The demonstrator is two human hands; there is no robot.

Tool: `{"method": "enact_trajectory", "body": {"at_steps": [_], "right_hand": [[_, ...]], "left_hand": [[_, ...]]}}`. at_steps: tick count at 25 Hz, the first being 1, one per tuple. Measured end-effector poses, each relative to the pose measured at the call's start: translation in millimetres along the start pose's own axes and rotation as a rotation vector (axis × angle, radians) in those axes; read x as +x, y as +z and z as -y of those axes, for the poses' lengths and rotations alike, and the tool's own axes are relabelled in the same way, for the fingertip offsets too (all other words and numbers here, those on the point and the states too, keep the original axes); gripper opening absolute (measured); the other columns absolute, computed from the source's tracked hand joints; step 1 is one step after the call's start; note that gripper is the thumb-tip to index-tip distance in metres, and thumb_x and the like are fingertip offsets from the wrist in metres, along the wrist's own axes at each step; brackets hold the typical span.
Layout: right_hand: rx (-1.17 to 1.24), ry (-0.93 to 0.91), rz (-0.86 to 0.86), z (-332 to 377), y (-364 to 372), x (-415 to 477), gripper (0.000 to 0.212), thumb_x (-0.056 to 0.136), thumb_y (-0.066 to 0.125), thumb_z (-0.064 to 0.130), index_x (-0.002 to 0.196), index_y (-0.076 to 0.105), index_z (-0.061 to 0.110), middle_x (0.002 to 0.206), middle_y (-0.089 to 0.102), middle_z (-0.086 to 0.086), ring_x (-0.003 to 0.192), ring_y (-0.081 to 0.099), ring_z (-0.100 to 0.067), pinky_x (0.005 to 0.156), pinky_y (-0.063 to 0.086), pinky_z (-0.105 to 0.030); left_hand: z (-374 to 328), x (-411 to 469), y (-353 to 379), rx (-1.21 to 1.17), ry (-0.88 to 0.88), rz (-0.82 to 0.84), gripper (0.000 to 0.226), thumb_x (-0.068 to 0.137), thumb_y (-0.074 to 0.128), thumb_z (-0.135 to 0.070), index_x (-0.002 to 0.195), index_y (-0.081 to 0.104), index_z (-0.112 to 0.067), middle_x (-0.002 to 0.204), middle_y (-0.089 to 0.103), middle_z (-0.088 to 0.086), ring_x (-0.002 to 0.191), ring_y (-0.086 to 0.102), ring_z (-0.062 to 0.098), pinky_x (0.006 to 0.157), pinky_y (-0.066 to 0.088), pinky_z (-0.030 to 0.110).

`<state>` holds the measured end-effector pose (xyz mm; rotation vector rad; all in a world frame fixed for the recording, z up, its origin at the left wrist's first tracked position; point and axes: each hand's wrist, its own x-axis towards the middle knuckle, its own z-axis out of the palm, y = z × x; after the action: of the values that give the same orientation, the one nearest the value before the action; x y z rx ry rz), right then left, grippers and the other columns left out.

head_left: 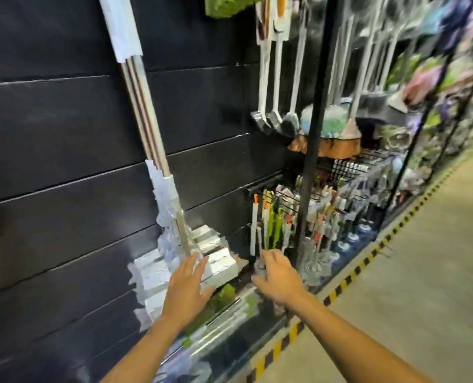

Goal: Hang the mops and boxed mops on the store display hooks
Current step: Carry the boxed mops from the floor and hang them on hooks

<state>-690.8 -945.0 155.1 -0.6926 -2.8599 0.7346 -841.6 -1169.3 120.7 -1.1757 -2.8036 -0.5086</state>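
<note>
Mop (144, 106) hanging, handle slanting up-left above spread-fingered left hand (187, 283), right hand (278, 275) half-curled, grasp unclear, small brushes (268, 228) just beyond

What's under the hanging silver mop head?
A green mop pad in clear plastic wrap lies below the plastic-wrapped silver mop head. The left hand and forearm cover part of both.
</note>
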Motion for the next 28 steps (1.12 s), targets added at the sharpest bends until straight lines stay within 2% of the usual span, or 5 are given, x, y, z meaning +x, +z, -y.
{"method": "enact_trajectory", "body": {"at_steps": [6,15,21,25,28], "right_hand": [[0.063,0.48,-0.182,-179,-70,-72,0.071,0.095,0.057,0.052,0.155,0.037,0.02,0.154,0.037,-0.006,0.14,0.044,-0.031,0.108,0.048,-0.046],[0.15,1.007,-0.297,-387,-122,-150,0.068,0.094,0.062,0.049,0.154,0.041,0.023,0.157,0.039,-0.003,0.141,0.046,-0.028,0.111,0.044,-0.04],[0.287,1.249,-0.407,-475,-133,-185,0.065,0.097,0.06,0.045,0.154,0.04,0.022,0.158,0.036,-0.001,0.144,0.042,-0.024,0.115,0.041,-0.039],[0.312,1.361,-0.457,-546,-149,-208,0.064,0.097,0.06,0.044,0.154,0.04,0.021,0.158,0.037,-0.001,0.144,0.043,-0.024,0.113,0.042,-0.038],[0.284,1.376,-0.433,-611,-168,-219,0.065,0.098,0.058,0.045,0.155,0.04,0.02,0.158,0.037,-0.002,0.143,0.043,-0.024,0.113,0.043,-0.038]], "left_hand": [[-191,81,100,-0.048,0.377,0.283,0.073,0.102,0.053,-0.055,0.164,0.021,-0.033,0.175,0.009,-0.001,0.162,0.004,0.026,0.129,0.014,0.05],[-437,174,255,-0.089,0.816,0.579,0.082,0.095,0.036,-0.07,0.165,0.018,-0.032,0.175,0.007,0.001,0.162,0.005,0.026,0.129,0.013,0.046],[-573,202,320,-0.069,1.038,0.731,0.072,0.104,0.042,-0.056,0.165,0.014,-0.033,0.175,0.005,-0.003,0.162,0.002,0.023,0.129,0.008,0.043],[-666,209,372,-0.084,1.146,0.796,0.075,0.096,0.044,-0.061,0.163,0.029,-0.03,0.173,0.02,0.002,0.161,0.016,0.029,0.127,0.017,0.049],[-738,214,404,-0.011,1.186,0.79,0.072,0.102,0.047,-0.055,0.164,0.019,-0.033,0.175,0.01,0.0,0.162,0.007,0.024,0.129,0.015,0.046]]}}
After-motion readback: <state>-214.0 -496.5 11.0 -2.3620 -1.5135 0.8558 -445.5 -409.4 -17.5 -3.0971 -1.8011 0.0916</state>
